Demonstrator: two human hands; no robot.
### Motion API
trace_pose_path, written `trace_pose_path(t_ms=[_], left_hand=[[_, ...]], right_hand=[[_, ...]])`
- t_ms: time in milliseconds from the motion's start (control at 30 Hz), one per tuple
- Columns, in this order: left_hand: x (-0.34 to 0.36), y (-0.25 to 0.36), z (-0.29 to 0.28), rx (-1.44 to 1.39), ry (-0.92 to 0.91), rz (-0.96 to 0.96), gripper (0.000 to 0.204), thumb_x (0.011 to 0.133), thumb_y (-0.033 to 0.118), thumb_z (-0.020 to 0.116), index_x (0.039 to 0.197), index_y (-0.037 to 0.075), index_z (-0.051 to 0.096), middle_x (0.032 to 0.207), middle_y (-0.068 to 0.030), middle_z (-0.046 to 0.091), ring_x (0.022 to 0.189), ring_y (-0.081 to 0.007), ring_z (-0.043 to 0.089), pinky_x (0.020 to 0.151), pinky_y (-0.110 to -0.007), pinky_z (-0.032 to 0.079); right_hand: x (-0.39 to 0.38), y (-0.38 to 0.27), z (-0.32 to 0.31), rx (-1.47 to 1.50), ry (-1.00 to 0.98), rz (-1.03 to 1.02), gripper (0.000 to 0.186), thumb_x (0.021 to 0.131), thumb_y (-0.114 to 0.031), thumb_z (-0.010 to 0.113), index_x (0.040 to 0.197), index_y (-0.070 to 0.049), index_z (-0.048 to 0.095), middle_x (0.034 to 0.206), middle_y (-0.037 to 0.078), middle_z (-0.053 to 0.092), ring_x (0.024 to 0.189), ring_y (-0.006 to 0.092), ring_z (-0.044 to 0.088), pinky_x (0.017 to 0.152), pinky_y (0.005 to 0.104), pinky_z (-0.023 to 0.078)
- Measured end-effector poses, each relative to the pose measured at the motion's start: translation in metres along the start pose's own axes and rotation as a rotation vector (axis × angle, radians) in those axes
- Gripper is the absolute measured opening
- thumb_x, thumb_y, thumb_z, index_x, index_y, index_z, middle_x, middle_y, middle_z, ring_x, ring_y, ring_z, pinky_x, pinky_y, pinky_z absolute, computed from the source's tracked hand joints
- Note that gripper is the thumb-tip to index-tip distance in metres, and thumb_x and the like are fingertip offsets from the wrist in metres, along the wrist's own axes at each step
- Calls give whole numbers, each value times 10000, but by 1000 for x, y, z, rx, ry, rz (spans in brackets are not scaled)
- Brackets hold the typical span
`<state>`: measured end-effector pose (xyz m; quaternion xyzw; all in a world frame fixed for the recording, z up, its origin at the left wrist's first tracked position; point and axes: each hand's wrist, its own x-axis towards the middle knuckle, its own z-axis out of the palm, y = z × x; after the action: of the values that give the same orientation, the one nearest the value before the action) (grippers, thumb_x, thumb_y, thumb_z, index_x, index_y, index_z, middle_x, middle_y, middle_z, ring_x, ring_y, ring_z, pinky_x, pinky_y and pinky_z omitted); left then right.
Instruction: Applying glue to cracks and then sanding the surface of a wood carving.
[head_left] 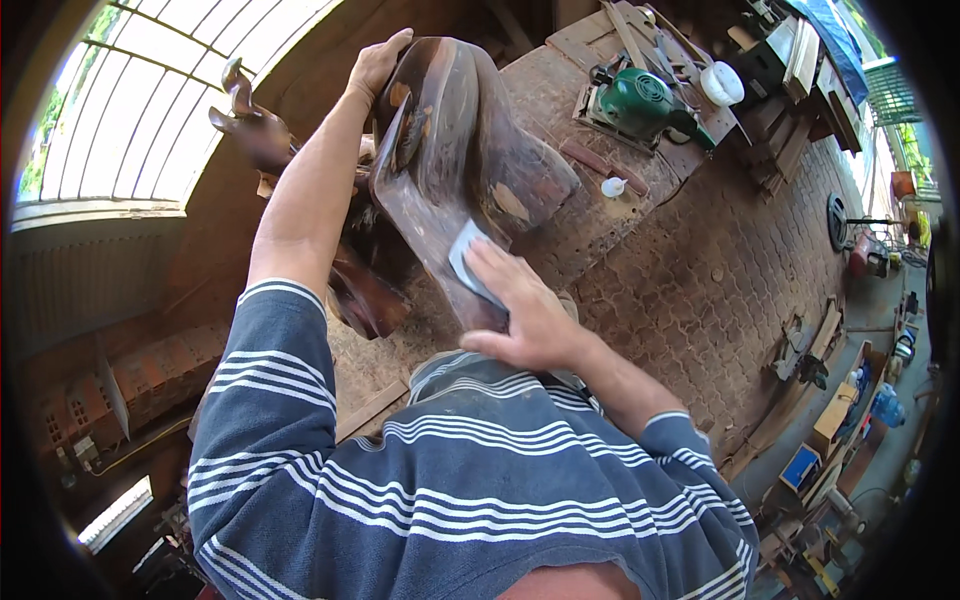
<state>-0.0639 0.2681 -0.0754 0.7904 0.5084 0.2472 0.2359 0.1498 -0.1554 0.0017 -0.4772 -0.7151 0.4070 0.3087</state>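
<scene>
A large carved piece of dark wood (455, 130), with smooth curves and some pale worn patches, stands tilted in front of me. At its top left edge, my left hand (378, 66) is closed, gripping the wood. Lower down, my right hand (525, 310) presses a light grey sheet of sandpaper (464, 250) against the wood's flat lower part. The fingers lie over the sheet, and part of it is hidden beneath them.
On the worn workbench (610, 235) sit a green power sander (640, 103), a small white bottle (613, 187) and a white round container (722, 84). Another carved wooden piece (262, 140) rises at the left. Tools and a wooden box (832, 420) line the right side above brick-patterned paving (700, 300).
</scene>
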Motion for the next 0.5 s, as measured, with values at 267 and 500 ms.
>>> trace_pose_path(t_ms=[267, 500], left_hand=[[-2, -16, 7, -191, 141, 108, 551, 1018, 519, 660, 1158, 6, 806, 1082, -151, 811, 1024, -218, 722, 968, -354, 535], [-3, 36, -5, -465, -66, -433, 440, 1068, 447, 587, 1379, 174, 735, 1242, -165, 787, 1136, -330, 742, 1051, -362, 539]], right_hand=[[-35, -7, -32, 159, 402, 100, 424, 1058, -18, 611, 1481, 10, 620, 1421, 245, 686, 1284, 345, 693, 1051, 401, 561], [27, 45, -76, -662, 217, -142, 470, 905, -110, 765, 1365, -24, 718, 1554, 220, 593, 1525, 480, 440, 1258, 574, 329]])
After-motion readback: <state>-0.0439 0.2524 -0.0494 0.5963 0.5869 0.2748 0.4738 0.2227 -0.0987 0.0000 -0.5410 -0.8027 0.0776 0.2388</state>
